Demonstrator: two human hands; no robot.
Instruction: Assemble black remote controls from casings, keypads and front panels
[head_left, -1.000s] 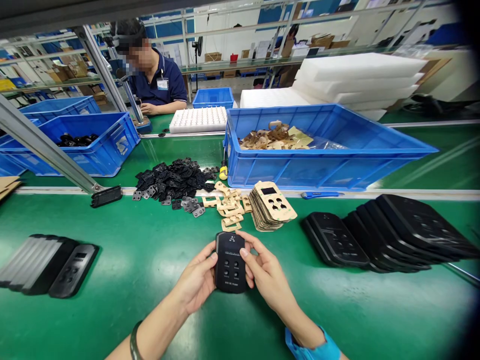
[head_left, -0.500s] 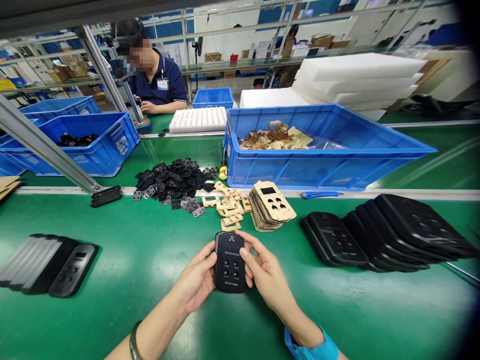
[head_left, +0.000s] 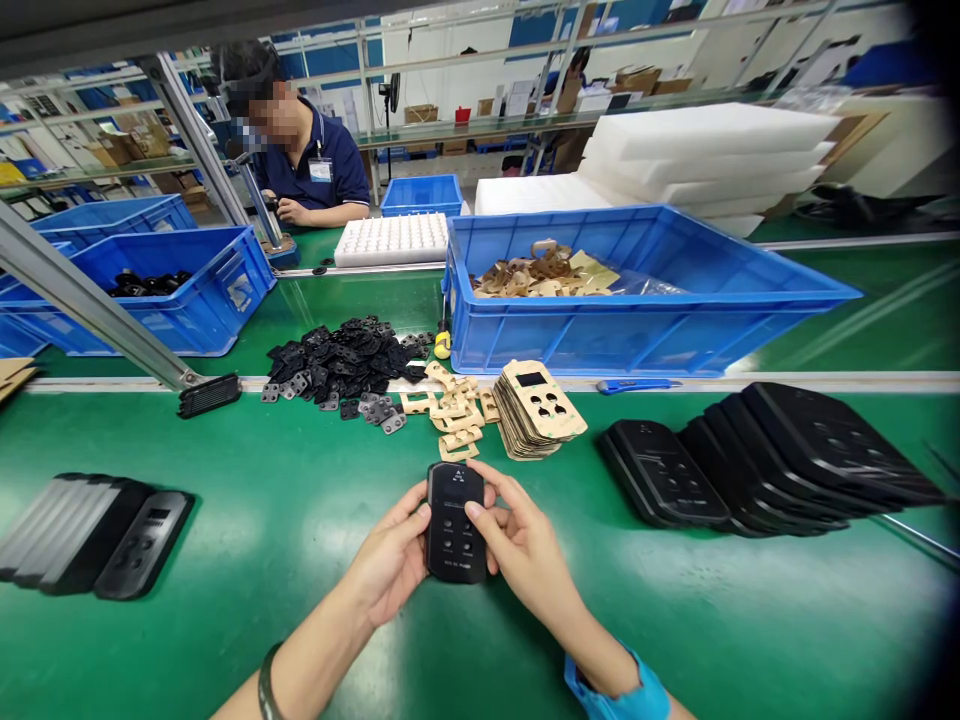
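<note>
A black plastic faceplate (head_left: 456,530) with small round button holes and a dark window is held upright between both hands above the green bench. My left hand (head_left: 394,555) grips its left edge, thumb on the side. My right hand (head_left: 521,545) grips the right edge, and its thumb presses on the front near the window. Just beyond lie loose tan adhesive pieces (head_left: 459,445) and a stack of tan backing sheets (head_left: 541,410) with matching cut-outs. Behind the adhesive pieces spreads a heap of small black button pads (head_left: 337,365).
Black faceplates lean in a row at right (head_left: 810,450); more stand at left (head_left: 82,530). A large blue bin (head_left: 585,335) holds tan scraps. A blue cutter (head_left: 637,386) and a yellow-handled screwdriver (head_left: 442,343) lie nearby. A co-worker (head_left: 315,165) sits across the bench.
My right thumb has slid left across the faceplate's front, from near its right edge towards the middle. The left hand keeps its grip. The view has shifted slightly.
</note>
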